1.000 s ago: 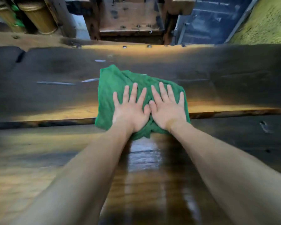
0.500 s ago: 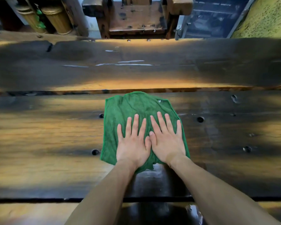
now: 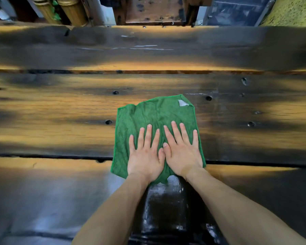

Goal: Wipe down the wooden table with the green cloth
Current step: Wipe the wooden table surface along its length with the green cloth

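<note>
Green cloth [image 3: 154,117] lies flat at centre frame on the wooden table [image 3: 60,110], w/ a white tag [image 3: 182,103] at its upper-right corner. Left hand [image 3: 145,154] & right hand [image 3: 181,152] press on its lower half side by side, fingers straight & spread, thumbs touching. Wet shiny streak [image 3: 164,209] on the wood btwn the forearms, lower centre.

Big dark wooden plank table [image 3: 60,112] fills frame. Soft green square cloth [image 3: 155,117] lies flat, centre. Left hand [image 3: 145,154] and right hand [image 3: 182,152] press flat on cloth, thumbs touching. Wet shiny streak [image 3: 164,206] below cloth.
</note>
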`<state>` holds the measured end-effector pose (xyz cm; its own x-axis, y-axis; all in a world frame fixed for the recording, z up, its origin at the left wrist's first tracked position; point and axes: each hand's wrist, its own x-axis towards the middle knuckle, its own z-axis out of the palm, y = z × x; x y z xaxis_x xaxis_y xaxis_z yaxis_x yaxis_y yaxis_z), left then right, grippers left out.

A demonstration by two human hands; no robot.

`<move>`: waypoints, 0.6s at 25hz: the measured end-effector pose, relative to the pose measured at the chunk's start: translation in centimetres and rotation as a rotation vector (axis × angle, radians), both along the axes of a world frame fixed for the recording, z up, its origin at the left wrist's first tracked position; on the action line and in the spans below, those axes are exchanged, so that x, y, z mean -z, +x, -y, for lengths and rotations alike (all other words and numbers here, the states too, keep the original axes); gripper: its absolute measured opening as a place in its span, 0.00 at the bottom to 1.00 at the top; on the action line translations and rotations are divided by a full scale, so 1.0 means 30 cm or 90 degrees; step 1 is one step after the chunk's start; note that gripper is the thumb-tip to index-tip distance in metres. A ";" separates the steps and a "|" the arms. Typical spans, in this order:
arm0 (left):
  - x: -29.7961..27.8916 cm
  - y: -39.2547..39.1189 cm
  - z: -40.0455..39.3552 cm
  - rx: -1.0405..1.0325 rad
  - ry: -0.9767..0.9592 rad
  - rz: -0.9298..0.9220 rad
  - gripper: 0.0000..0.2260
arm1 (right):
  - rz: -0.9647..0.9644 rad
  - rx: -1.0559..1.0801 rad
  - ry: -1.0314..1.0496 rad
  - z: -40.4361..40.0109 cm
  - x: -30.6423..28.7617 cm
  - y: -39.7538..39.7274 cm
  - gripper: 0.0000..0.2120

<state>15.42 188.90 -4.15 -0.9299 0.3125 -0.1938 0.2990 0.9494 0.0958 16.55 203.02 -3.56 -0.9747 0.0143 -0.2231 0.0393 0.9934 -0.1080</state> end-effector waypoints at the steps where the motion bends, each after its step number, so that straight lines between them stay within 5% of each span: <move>1: 0.000 0.037 0.007 0.003 0.000 0.001 0.33 | 0.003 0.001 0.000 0.007 -0.001 0.039 0.34; 15: 0.035 0.739 0.175 0.066 0.056 -0.072 0.28 | 0.025 0.022 0.010 0.142 -0.013 0.763 0.32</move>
